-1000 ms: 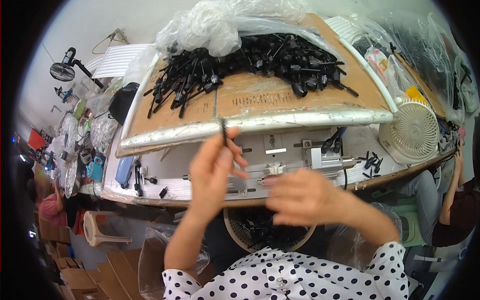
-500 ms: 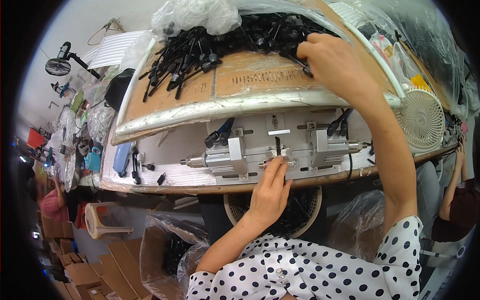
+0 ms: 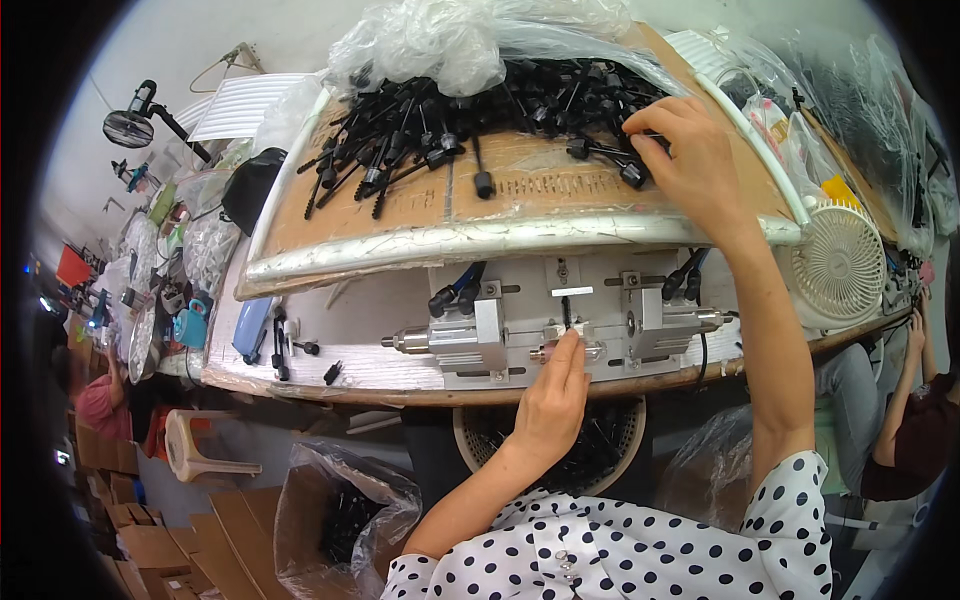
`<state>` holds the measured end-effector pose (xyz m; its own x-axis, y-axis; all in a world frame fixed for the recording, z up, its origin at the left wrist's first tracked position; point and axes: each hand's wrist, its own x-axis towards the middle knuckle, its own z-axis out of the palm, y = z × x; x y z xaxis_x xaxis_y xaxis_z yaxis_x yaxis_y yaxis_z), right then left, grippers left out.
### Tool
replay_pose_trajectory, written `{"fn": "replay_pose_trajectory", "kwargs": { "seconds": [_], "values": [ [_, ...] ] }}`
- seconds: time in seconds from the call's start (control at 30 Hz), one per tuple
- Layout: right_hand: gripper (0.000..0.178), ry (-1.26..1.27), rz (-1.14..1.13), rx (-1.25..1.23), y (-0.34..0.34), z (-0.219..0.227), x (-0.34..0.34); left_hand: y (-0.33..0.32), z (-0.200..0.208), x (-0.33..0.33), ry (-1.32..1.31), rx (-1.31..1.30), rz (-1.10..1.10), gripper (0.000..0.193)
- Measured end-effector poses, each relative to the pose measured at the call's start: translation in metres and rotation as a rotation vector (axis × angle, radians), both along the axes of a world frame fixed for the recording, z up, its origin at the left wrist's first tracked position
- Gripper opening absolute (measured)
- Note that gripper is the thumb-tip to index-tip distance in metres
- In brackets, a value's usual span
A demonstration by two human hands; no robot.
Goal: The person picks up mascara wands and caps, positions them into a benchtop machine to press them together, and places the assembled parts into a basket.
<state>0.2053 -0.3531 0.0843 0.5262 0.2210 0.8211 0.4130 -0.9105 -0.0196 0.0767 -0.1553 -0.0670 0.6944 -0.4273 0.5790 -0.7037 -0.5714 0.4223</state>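
My left hand (image 3: 552,408) is at a metal fixture (image 3: 545,353) on the bench, its fingers pressed together. Just beyond the fingertips, the dark bristled end of a black brush wand (image 3: 567,312) sticks out; the rest of it is covered by my fingers. My right hand (image 3: 695,170) is raised at the right front edge of a pile of black brush wands (image 3: 420,120), thumb and forefinger pinched. What they pinch, if anything, is hard to make out. Loose wands (image 3: 632,174) lie just below these fingers on the cardboard tray (image 3: 470,212).
Two silver pneumatic cylinders (image 3: 462,345) (image 3: 665,328) flank the fixture. Crumpled clear plastic (image 3: 410,45) covers part of the pile. A white fan (image 3: 840,262) stands at right. Below the bench edge are a basket (image 3: 470,450) and a plastic-lined bag (image 3: 345,520) of black parts.
My right hand has shifted a little down and right, away from the pile. A wand now lies apart at the tray's middle. My left hand stays at the fixture. The whole view has shifted slightly.
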Motion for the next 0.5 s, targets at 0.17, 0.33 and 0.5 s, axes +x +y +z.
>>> {"fn": "replay_pose_trajectory", "kwargs": {
  "seconds": [0.17,0.33,0.5],
  "values": [
    [0.014,0.316,-0.089,-0.043,0.046,-0.007,0.004,0.005,0.004,-0.006,-0.003,-0.097,-0.075,0.036],
    [0.025,0.479,-0.334,-0.212,0.065,-0.006,0.025,0.035,0.031,-0.03,0.133,-0.059,-0.337,0.041],
    [0.013,0.365,-0.265,-0.277,0.057,-0.004,0.006,0.123,0.106,-0.033,-0.29,-0.272,-0.457,0.03]
  ]
}}
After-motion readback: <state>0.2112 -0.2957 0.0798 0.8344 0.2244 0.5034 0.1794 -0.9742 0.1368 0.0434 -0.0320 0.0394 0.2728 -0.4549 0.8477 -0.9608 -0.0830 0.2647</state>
